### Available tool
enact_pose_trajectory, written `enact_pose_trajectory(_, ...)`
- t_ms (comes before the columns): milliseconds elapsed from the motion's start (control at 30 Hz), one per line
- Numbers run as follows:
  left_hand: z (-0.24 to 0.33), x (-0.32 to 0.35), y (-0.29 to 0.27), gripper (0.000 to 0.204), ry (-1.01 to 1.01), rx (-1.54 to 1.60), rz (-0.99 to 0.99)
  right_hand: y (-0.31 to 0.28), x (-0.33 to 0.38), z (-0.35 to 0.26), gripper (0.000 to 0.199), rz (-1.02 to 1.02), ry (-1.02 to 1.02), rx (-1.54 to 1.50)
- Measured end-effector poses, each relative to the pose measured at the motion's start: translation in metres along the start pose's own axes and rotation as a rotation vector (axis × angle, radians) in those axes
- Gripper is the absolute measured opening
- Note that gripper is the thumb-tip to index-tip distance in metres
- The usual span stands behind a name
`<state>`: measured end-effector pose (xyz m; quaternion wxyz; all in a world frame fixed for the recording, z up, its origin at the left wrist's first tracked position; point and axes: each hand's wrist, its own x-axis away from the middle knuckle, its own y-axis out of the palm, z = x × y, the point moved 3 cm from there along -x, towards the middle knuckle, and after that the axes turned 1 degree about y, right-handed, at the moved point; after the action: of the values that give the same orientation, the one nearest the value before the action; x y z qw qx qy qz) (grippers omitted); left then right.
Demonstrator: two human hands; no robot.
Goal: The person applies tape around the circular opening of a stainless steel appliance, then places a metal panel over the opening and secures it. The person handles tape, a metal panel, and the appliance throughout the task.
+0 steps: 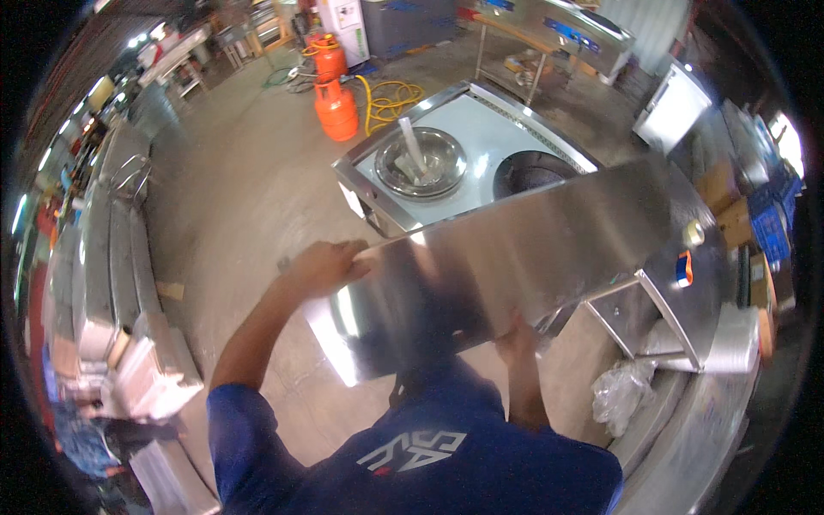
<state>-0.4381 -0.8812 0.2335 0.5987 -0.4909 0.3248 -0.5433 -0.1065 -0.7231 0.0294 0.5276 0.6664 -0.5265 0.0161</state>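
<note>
Steel sheet (515, 257) slanting between two grips: left hand (322, 268) clamped on its upper-left edge, right hand (518, 336) pinching its lower edge.

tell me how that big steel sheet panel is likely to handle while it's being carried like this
The stainless steel panel looks stiff: it spans wide with no visible sag. It is probably awkward and fairly heavy, since the left hand grips its top corner and the right hand its lower edge. Its polished surface and thin edges may be slippery and sharp.

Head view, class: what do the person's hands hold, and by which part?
A long stainless steel sheet panel. The left hand grips its upper left edge, and the right hand holds its lower edge.
</note>
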Motion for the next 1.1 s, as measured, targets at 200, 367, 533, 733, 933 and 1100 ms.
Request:
enact_pose_trajectory(200, -0.092, -0.107, -0.009, 0.043, 0.187, -0.066, 0.081, -0.032, -0.006, 0.121, 0.062, -0.2, -0.218, 0.951)
enact_pose_trajectory(367, -0.143, -0.203, 0.007, 0.046, 0.152, -0.03, 0.192, 0.036, -0.024, 0.19, 0.067, 0.076, 0.097, 0.336)
enact_pose_trajectory(533, -0.18, -0.293, 0.019, 0.056, 0.272, -0.051, 0.057, 0.133, -0.052, 0.197, 0.07, 0.352, 0.085, -0.066)
enact_pose_trajectory(733, -0.216, -0.37, 0.047, 0.056, 0.545, 0.03, 0.111, 0.152, -0.117, 0.253, 0.08, 0.308, -0.065, -0.243)
enact_pose_trajectory(933, -0.265, -0.45, 0.056, 0.061, 0.553, -0.043, 0.028, 0.188, -0.206, 0.286, 0.068, 0.167, -0.113, -0.457)
enact_pose_trajectory(1100, -0.273, -0.489, 0.071, 0.061, 0.594, -0.083, -0.045, 0.216, -0.217, 0.257, 0.079, 0.436, -0.312, 0.15)
